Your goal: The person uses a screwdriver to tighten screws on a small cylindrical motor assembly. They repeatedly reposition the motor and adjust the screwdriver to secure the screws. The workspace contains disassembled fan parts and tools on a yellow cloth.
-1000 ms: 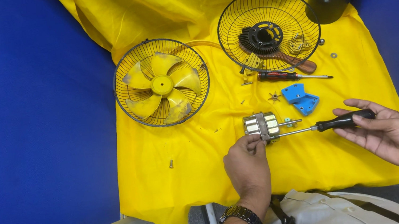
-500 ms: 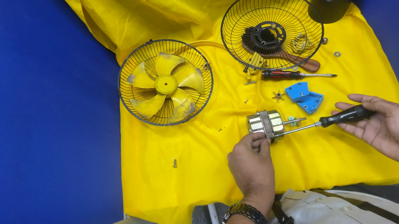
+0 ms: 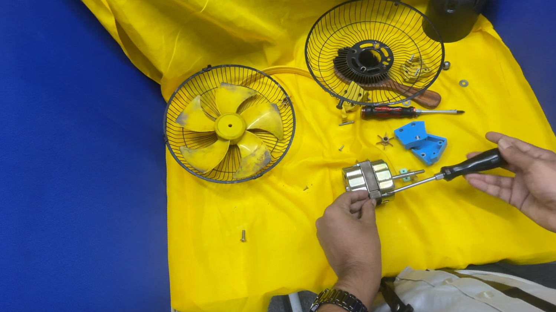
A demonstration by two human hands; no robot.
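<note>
Head view: small metal motor (image 3: 369, 179) lies on yellow cloth (image 3: 293, 244), centre-front, w/ shaft pointing right. Left hand (image 3: 349, 238) pinches its near edge w/ fingertips pressed together. Right hand (image 3: 534, 181) holds black-handled screwdriver (image 3: 446, 173), fingers curled loosely round the handle, tip at the motor's end. Motor looks dense, stiff, smooth-sided, prob. slippery; best gripped on the banded middle, not the thin shaft. Blue plastic pieces (image 3: 420, 141) just behind, 2 wire guards (image 3: 229, 123) further back. Open cloth left of motor; cloth edge close in front.
</note>
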